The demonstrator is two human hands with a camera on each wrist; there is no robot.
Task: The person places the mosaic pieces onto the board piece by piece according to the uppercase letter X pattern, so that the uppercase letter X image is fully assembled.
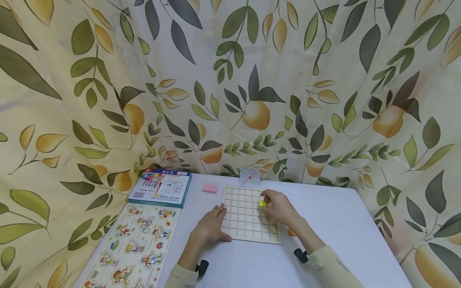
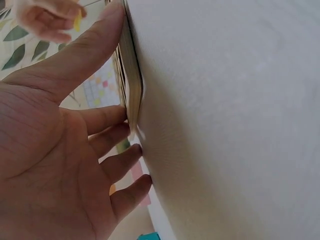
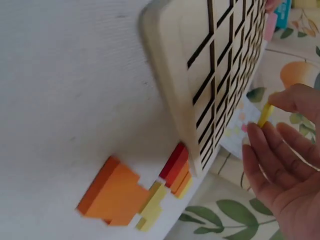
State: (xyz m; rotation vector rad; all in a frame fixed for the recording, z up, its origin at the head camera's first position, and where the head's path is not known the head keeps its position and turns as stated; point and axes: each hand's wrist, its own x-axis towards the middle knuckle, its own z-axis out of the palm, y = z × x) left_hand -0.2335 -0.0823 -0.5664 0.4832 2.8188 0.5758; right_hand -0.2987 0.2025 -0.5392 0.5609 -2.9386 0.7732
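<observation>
A square wooden grid board (image 1: 245, 229) lies on the white table, its cells marked by dark lines. My left hand (image 1: 209, 225) rests against its left edge, fingers spread; in the left wrist view the thumb and fingertips touch the board's side. Above the right part of the board, my right hand (image 1: 281, 207) pinches a small yellow piece (image 1: 262, 203) between thumb and fingertips. The right wrist view shows this yellow piece (image 3: 265, 115) held edge-on, apart from the board. Beside the board's right edge lie an orange piece (image 3: 117, 192), a pale yellow piece (image 3: 151, 206) and a red piece (image 3: 174, 162).
Behind the board stands a card (image 1: 249, 177) with a coloured square pattern. A pink piece (image 1: 209, 189) lies at the back left. Further left are a printed box (image 1: 160, 188) and a sheet with cartoon figures (image 1: 135, 236). A leaf-patterned curtain (image 1: 230, 100) surrounds the table.
</observation>
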